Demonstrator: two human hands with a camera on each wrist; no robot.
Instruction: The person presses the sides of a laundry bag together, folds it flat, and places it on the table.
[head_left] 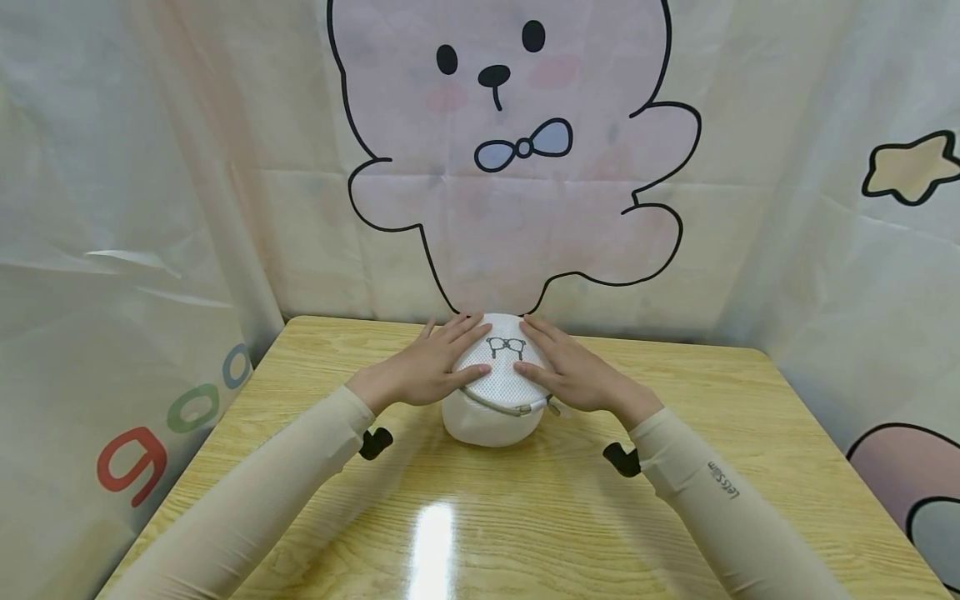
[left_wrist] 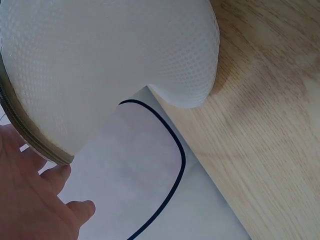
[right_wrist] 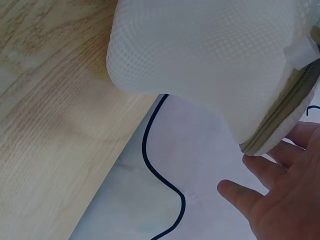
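- White mesh pouch point(head_left: 491, 427), honeycomb-textured, squat and rounded, is sitting on the glossy wood-grain worktop point(head_left: 360, 542), near its far edge.
- Olive-brown zipper point(head_left: 487, 403) is curving round the lid point(head_left: 501, 385); dark glasses print point(head_left: 506, 344) is showing on top.
- Left hand point(head_left: 420, 362) and right hand point(head_left: 581, 375) are resting on the lid's opposite sides, fingers extended, thumbs apart, partly hiding it.
- Creased cloth backdrop point(head_left: 300, 250) with cartoon bear point(head_left: 495, 200) is hanging behind; beige sleeves point(head_left: 300, 458) are extending over the worktop.
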